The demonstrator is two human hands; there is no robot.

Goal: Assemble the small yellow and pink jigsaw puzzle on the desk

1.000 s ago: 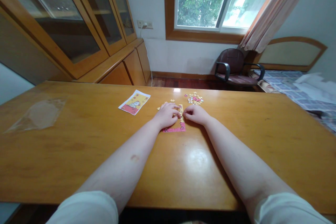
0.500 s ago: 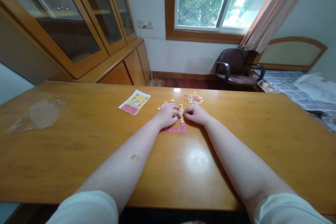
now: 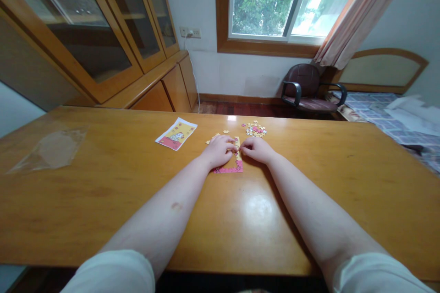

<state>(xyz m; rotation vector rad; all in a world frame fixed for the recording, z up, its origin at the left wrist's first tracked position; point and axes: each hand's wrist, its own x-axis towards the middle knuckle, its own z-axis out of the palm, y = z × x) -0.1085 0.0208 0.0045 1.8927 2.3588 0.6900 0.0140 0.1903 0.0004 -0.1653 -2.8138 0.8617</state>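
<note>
A partly joined jigsaw puzzle (image 3: 228,170) lies on the wooden table, with a pink bottom strip and a yellow and pink right side. Over its left part rests my left hand (image 3: 221,150), palm down, fingers a little apart and bent, tips near the right strip. This hand hides much of the puzzle. My right hand (image 3: 256,149) is closed in a pinch against the right edge of the puzzle; what sits between its fingertips is too small to make out. Loose puzzle pieces (image 3: 256,129) lie in a pile beyond the right hand, and several yellow pieces (image 3: 226,131) lie beyond the left.
A picture card (image 3: 176,134) with a yellow and pink print lies left of the puzzle. Farther left on the table (image 3: 137,183) is a clear plastic bag (image 3: 51,149). Past the far edge stand an office chair (image 3: 305,84) and a bed (image 3: 378,110); a cabinet (image 3: 154,84) is at left.
</note>
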